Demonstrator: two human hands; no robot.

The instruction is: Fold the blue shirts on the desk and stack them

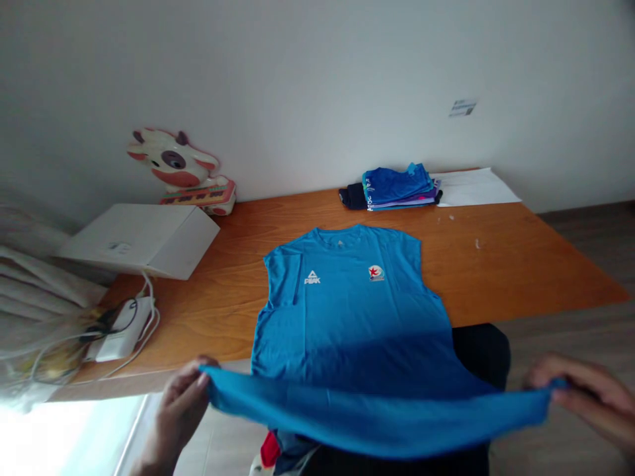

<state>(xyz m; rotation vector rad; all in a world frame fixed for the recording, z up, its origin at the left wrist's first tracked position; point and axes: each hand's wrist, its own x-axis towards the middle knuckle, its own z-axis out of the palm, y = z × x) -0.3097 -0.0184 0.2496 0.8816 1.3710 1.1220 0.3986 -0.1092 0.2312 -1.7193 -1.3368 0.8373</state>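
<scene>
While the upper part of the bright blue fabric T-shirt (pixel 342 324) lies face up on the surface, its hem is stretched in the air just off the near edge, sagging between two hands. The left hand (pixel 181 403) pinches one end of the hem between thumb and fingers; the right hand (pixel 590 393), a little blurred, pinches the other end. Beneath the cloth, a dark-clothed knee (pixel 483 350) shows beside the edge.

From where I stand, the step in hand looks like drawing the hem out straight. The next move calls, I'd judge, for both hands to work level and together, with even tension, so the body doesn't twist or drag the shoulders askew. The sleeve on the left lies flat against the chest panel, and a careless tug could ruck it.

Beyond the collar, the brown wooden surface (pixel 496 264) runs back to a white cardboard box (pixel 136 241) on the left, a cow-shaped plastic toy keyboard (pixel 181 168) behind it, and, near the pale wall (pixel 307 99), a stack of folded blue and purple clothes (pixel 399 188).
</scene>
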